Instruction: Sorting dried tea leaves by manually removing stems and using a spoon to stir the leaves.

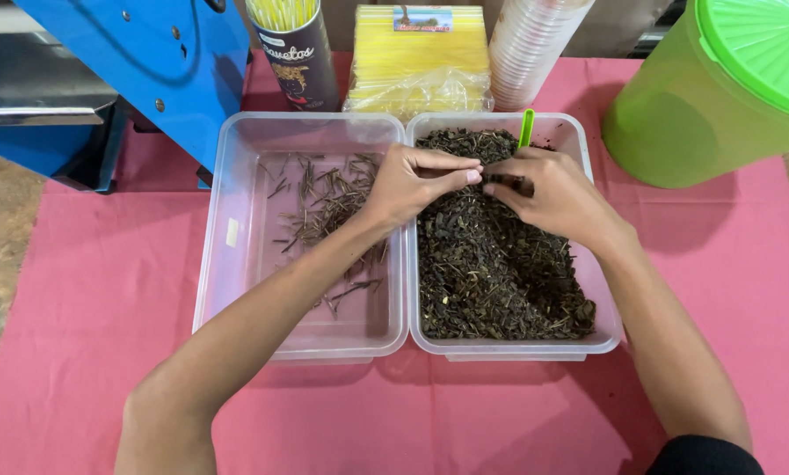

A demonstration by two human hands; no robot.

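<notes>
Two clear plastic tubs stand side by side on a pink cloth. The right tub [603,290] is filled with dark dried leaves [491,273]; a green scoop handle [526,127] sticks up at its far end. The left tub [227,264] holds a thin scatter of dry stems [328,198]. My left hand [412,180] reaches across the tubs' shared rim, fingertips pinched together over the leaves. My right hand [552,193] sits on the leaf pile, fingers pinching a bit of dark leaf matter right next to the left fingertips.
A large green lidded container [719,97] stands at the far right. Behind the tubs are a stack of clear cups [530,48], a yellow packet [416,62] and a dark tube of yellow straws [298,53]. A blue machine [148,62] occupies the far left.
</notes>
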